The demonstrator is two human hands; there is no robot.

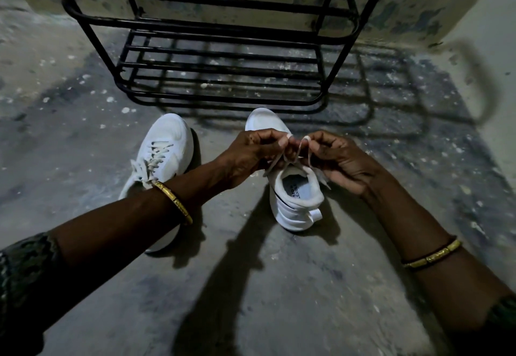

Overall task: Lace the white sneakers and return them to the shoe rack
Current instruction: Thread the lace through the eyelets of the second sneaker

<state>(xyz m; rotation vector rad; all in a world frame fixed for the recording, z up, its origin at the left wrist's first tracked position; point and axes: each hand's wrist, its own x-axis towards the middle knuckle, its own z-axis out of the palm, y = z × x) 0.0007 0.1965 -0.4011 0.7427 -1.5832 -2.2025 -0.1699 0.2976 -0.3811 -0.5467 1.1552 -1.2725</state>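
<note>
Left hand: my left hand (251, 154) is curled tight, thumb and forefinger pinching one end of the lace (279, 160), wrist angled in from the near left.
Right hand: my right hand (339, 160) is closed the same way, fingertips pinching a lace loop, forearm coming in from the near right.
Hand spacing: fingertips nearly touching, both raised just above the shoe's tongue.
Right sneaker: white sneaker (293, 193) stands upright on the floor (251, 286) under my hands, heel near me, toe pointing far toward the rack; opening visible, insole text partly readable.
Left sneaker: second white sneaker (164, 149) sits left of it, already laced, partly covered by my left forearm; the two are apart.
Rack: black metal shoe rack (212, 48) stands far, just beyond both toes; the visible lower shelves hold nothing.
Open room: bare concrete between the shoes and near me; wall (474, 48) closes the right side.
Wrists: gold bangle (174, 202) on left, another gold bangle (431, 253) on right.
Light: dim, hard shadows on floor.
</note>
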